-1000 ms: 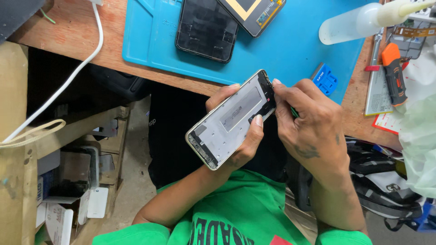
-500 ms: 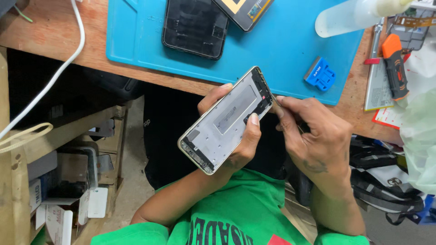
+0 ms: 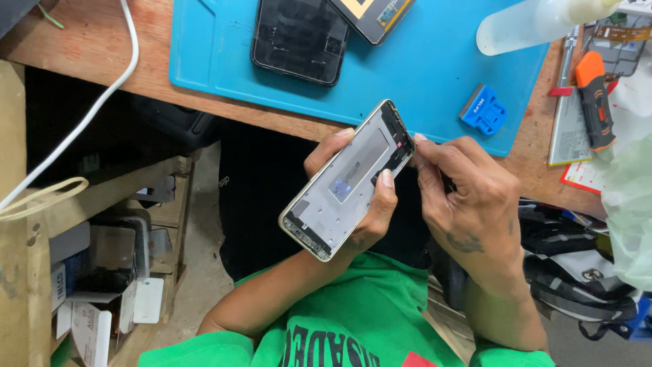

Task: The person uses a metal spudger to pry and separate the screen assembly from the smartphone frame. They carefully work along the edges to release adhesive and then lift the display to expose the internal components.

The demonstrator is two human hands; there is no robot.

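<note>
My left hand (image 3: pixel 363 207) cradles a stripped phone frame (image 3: pixel 346 180) from beneath, its silver inner plate facing up, thumb pressed on its right edge. The frame is tilted, its top end pointing up and to the right, below the edge of the wooden bench. My right hand (image 3: pixel 468 197) is curled at the frame's top right corner, fingertips pinched against it; a dark thin tool seems to sit in the fingers but is mostly hidden.
On the bench lies a blue work mat (image 3: pixel 421 68) with a black phone back (image 3: pixel 299 37), another opened phone part (image 3: pixel 370 13) and a small blue scraper (image 3: pixel 483 110). An orange-handled tool (image 3: pixel 594 102), a clear bottle (image 3: pixel 536 24) and a white cable (image 3: pixel 102 102) are nearby.
The frame and both hands have shifted slightly lower and right in the view. My right fingertips stay at the frame's top corner.
</note>
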